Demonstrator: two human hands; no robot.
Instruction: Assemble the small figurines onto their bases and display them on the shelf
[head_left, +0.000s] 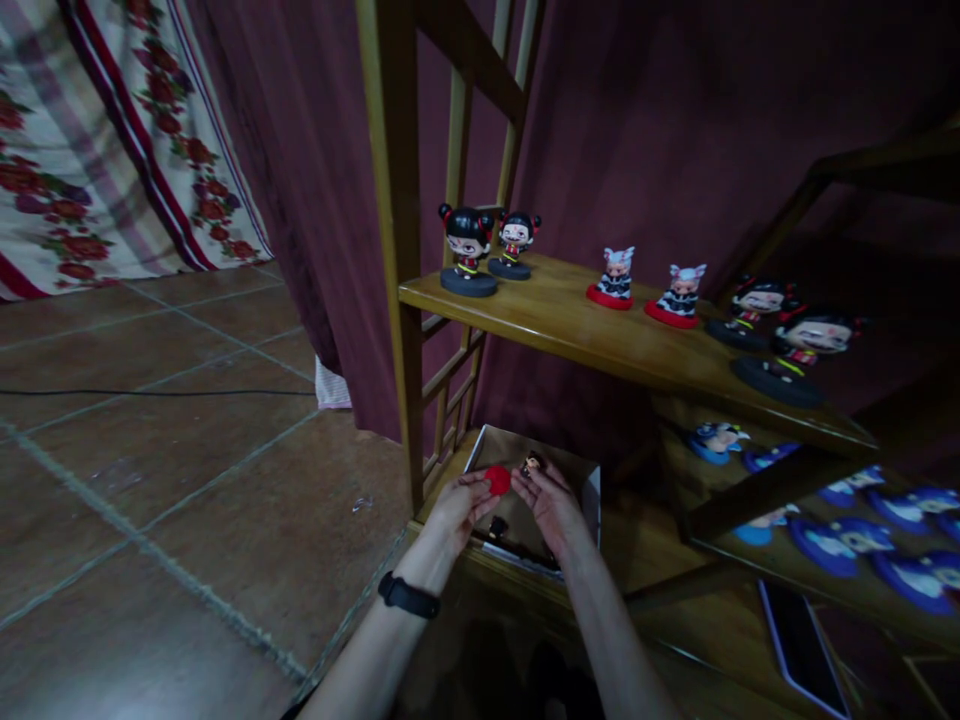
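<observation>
Between the fingers of my left hand (460, 508) is a red round base (497, 480), held over an open cardboard box (541, 450). My right hand (553, 505) pinches a small dark figurine (532, 463) just to the right of the base; the two pieces are close together but look apart. Inside the box, below my hands, lies another small black piece (498, 527), too dim to make out in full. My right forearm hides part of the box's right side.
Above, a wooden shelf (562, 310) carries black-haired figurines (469, 245) on grey bases and two white-haired figurines (615, 275) on red bases. Several blue-based figurines (840, 535) stand at the lower right, near a phone (802, 645). A wooden post (405, 400) rises left of the box.
</observation>
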